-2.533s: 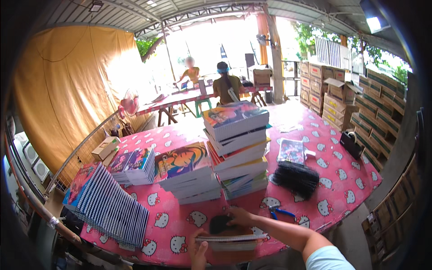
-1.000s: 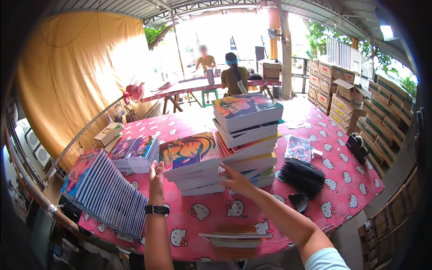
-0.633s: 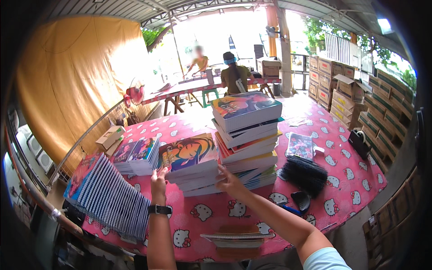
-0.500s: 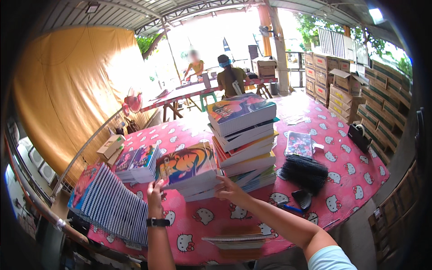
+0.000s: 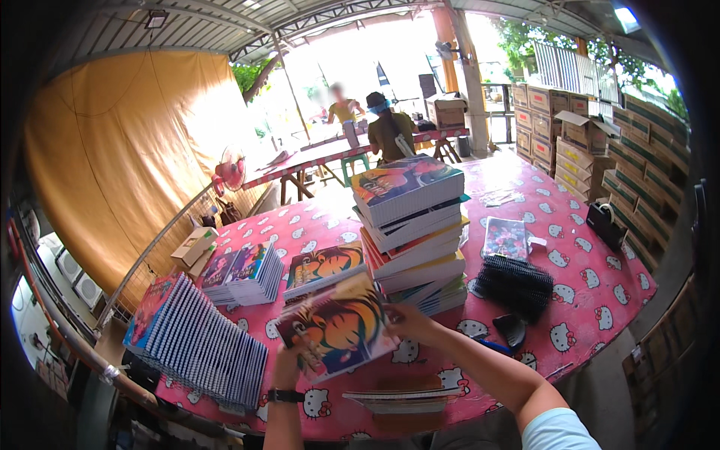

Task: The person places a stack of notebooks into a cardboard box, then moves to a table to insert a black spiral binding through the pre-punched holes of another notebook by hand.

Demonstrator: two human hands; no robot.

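Between my two hands is a notebook point(image 5: 337, 326) with an orange, black and yellow patterned cover, lifted and tilted over the table. My left hand point(image 5: 291, 361) grips its left edge, the fingers partly blurred. At its right edge my right hand point(image 5: 405, 322) is closed on the corner. Just behind it lies a low stack of notebooks point(image 5: 324, 264) with the same cover. A tall, uneven stack of notebooks and loose page blocks point(image 5: 412, 225) rises to the right of that.
Spiral-bound notebooks point(image 5: 199, 337) stand in a long row at the left, near smaller notebook stacks point(image 5: 244, 274). Black binding coils point(image 5: 514, 285) and a black-and-blue tool point(image 5: 508, 334) lie right on the pink table point(image 5: 559, 307). Two people work at a far table.
The notebook has come off the low stack and moved toward me, held by both hands. The low stack stays behind it.
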